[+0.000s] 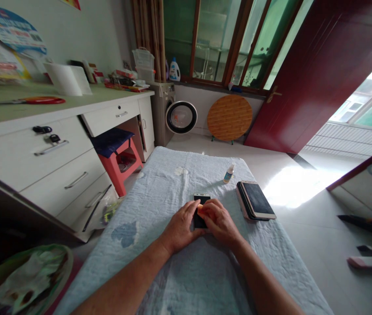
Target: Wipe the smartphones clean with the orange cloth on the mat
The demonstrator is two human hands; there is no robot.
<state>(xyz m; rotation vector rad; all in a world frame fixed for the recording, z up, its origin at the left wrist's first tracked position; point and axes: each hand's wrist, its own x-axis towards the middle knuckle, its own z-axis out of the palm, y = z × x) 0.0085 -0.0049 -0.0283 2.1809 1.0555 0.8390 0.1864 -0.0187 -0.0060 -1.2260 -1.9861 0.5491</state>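
Left hand (182, 221) and right hand (220, 221) were both on the smartphone (200, 222), mid-quilt (169, 192)!
Forearms (130, 273) stretched in from the near side, angled inward; the left clasped the phone, fingers at its left edge, thumb along its near end, while the right, fingers bent over the screen, pinched a small orange piece (200, 209), left of the spray bottle (228, 174).

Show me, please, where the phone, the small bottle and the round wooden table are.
Phone (202, 199): head view, upper part of its screen.
Small bottle (228, 175): head view, middle of its body.
Round wooden table (229, 117): head view, middle of its top.
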